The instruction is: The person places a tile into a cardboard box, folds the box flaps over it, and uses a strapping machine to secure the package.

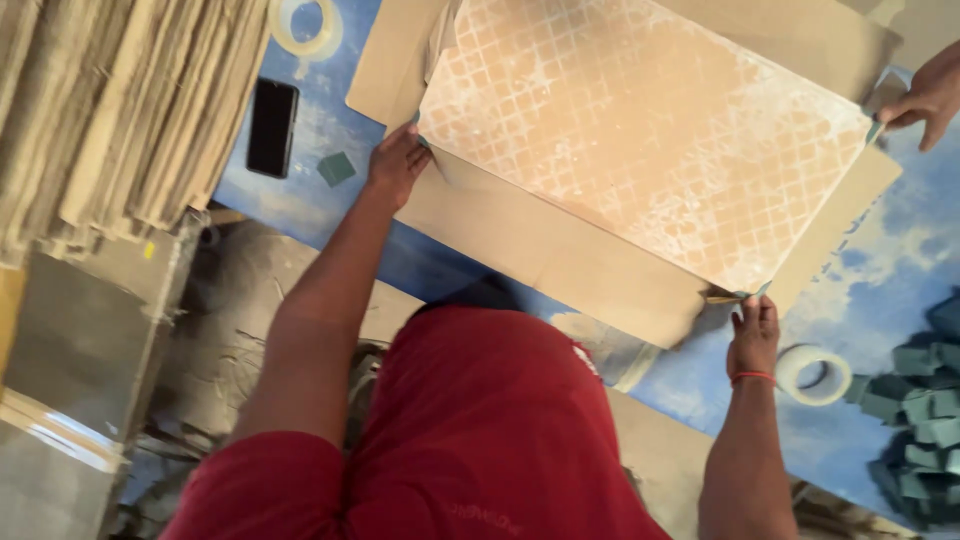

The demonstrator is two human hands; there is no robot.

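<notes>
The tile [640,130] lies on flattened cardboard [540,250] atop the worktop [880,280]. Left hand [397,165] fingers press a green corner piece onto the tile's near-left corner; right hand [755,330] fingers pinch its near-right corner. The cardboard flaps lie unfolded.

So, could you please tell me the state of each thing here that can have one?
Tile: lying flat, patterned back up, on the cardboard.
Cardboard sheet: unfolded, spread on the blue table.
Left hand: at the tile's near left corner.
Right hand: fingers at the near right corner.
Another person's hand: at the far corner.
Phone: screen dark.
Tape rolls: lying flat.
</notes>
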